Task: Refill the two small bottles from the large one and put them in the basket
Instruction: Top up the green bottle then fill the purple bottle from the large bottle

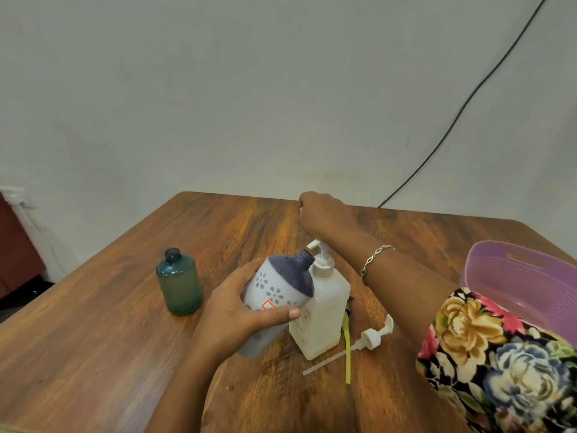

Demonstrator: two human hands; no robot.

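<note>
My left hand (237, 317) grips a lavender small bottle (278, 289) with a dark purple top, tilted so its uncapped neck sits just under the spout of the large white pump bottle (321, 310). That bottle stands upright at the middle of the table. My right hand (318, 210) hovers above and behind the pump head, back to the camera and fingers curled, with nothing seen in it. The wrist is right over the pump. A second small bottle (179, 282), green and uncapped, stands upright to the left. The purple basket (527, 276) sits at the right edge.
A loose white pump head with its long tube (370, 339) lies on the wooden table (109, 354) right of the large bottle, beside a yellow strip (347, 357). A black cable (468, 101) runs down the wall behind. My flowered sleeve (499, 364) covers the basket's near side.
</note>
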